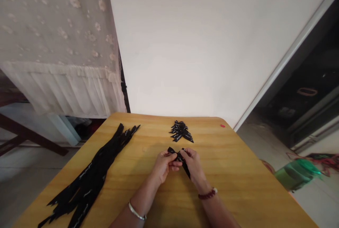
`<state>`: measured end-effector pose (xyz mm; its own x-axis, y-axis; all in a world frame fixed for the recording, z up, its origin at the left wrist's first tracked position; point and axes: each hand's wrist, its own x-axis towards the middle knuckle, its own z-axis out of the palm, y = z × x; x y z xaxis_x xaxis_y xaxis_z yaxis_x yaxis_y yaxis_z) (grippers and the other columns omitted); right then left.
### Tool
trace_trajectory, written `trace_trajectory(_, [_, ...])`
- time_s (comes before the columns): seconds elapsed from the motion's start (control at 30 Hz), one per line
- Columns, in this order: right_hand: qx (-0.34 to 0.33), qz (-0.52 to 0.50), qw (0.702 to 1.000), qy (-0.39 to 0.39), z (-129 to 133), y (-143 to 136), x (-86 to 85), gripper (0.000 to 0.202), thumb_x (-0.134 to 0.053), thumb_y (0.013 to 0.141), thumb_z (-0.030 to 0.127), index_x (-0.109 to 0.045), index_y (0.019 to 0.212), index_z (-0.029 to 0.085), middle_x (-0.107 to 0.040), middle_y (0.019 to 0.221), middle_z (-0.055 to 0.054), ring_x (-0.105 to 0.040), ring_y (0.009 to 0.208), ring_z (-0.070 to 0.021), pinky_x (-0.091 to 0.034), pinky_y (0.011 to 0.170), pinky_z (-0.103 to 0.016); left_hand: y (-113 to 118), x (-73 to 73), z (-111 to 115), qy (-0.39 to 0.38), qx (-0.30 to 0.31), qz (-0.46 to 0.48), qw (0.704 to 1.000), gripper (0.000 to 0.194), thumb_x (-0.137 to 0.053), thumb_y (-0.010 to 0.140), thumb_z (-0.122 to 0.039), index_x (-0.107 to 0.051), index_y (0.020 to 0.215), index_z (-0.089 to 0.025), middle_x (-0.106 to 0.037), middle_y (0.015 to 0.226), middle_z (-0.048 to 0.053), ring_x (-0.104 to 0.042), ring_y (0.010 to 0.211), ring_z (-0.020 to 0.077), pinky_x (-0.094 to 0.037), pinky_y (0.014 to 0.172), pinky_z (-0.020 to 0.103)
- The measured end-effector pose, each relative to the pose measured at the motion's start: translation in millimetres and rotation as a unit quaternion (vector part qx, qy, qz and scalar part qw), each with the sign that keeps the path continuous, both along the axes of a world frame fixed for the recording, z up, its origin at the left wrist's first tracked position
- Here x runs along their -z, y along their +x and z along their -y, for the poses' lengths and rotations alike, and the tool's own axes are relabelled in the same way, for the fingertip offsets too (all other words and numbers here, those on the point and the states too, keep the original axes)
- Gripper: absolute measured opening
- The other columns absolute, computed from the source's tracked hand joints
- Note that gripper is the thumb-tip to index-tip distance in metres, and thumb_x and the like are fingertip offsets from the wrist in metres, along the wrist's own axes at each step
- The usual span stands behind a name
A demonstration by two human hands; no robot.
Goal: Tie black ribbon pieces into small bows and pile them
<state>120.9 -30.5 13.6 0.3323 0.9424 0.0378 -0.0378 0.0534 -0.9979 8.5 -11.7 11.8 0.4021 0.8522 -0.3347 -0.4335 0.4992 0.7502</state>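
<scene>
Near the middle of the wooden table, my left hand (165,164) pinches one side of a black ribbon (179,157) with pale lettering. My right hand (192,162) grips the ribbon's other side, its fingers closed. Between the hands the ribbon is looped like a bow, and a tail hangs down beside my right palm. Just beyond my hands lies a small stack of black ribbon bows (181,131) with white writing. Long black ribbon strips (92,175) lie in a bundle at the left of the table.
The wooden table (225,157) stands against a white wall panel (185,44). A small red item (222,126) is at its far right corner. Lace cloth (60,27) hangs at the left. A green container (298,174) stands on the floor at the right.
</scene>
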Motion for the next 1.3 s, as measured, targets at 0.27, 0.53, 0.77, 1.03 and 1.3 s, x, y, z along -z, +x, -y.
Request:
trace_trajectory(0.27, [-0.006, -0.044, 0.999, -0.009, 2.0, -2.6, -1.0, 0.029, -0.055, 0.066, 0.040, -0.043, 0.051, 0.018, -0.040, 0.049, 0.005, -0.038, 0.047, -0.0092, -0.030, 0.044, -0.021, -1.4, 1.2, -0.9, -0.002, -0.016, -0.015, 1.000, 0.017, -0.066, 0.058, -0.016, -0.054, 0.068, -0.011, -0.063, 0.059, 0.004, -0.060, 0.045, 0.0139, -0.042, 0.033, 0.017])
trace_trajectory(0.53, [-0.021, -0.023, 0.999, -0.008, -0.3, -0.8, 0.3, 0.032, -0.057, 0.064, 0.038, -0.041, 0.046, 0.017, -0.036, 0.043, 0.006, -0.032, 0.043, -0.0078, -0.025, 0.041, -0.021, -1.5, 0.5, 0.3, 0.011, 0.005, -0.020, 1.000, 0.019, -0.068, 0.055, -0.019, -0.054, 0.065, -0.012, -0.061, 0.055, 0.001, -0.060, 0.045, 0.0138, -0.038, 0.031, 0.015])
trace_trajectory(0.77, [-0.071, -0.068, 0.995, 0.003, 4.7, -1.2, -6.7, 0.027, -0.056, 0.068, 0.040, -0.051, 0.056, 0.016, -0.048, 0.053, 0.003, -0.043, 0.053, -0.0107, -0.033, 0.051, -0.022, -1.5, -0.2, -1.5, 0.018, -0.052, -0.014, 0.998, 0.021, -0.070, 0.051, -0.017, -0.052, 0.061, -0.013, -0.056, 0.048, -0.003, -0.052, 0.035, 0.0088, -0.032, 0.026, 0.014])
trace_trajectory(1.03, [-0.120, -0.011, 0.992, 0.045, 3.8, -3.5, -8.8, 0.017, -0.063, 0.062, 0.031, -0.058, 0.062, 0.015, -0.055, 0.059, 0.001, -0.048, 0.059, -0.0123, -0.037, 0.058, -0.024, -2.9, 0.7, -1.9, 0.027, -0.032, -0.015, 0.999, 0.020, -0.070, 0.053, -0.021, -0.055, 0.062, -0.010, -0.053, 0.043, -0.003, -0.047, 0.032, 0.0065, -0.032, 0.027, 0.014])
trace_trajectory(1.3, [-0.087, -0.013, 0.996, 0.024, 2.9, -0.3, -7.5, 0.015, -0.059, 0.063, 0.027, -0.055, 0.056, 0.015, -0.052, 0.054, 0.002, -0.045, 0.055, -0.0114, -0.036, 0.055, -0.023, -1.5, -1.9, -1.6, 0.033, -0.070, -0.008, 0.997, 0.026, -0.067, 0.057, -0.032, -0.050, 0.063, -0.014, -0.057, 0.050, -0.003, -0.047, 0.030, 0.0067, -0.031, 0.025, 0.015])
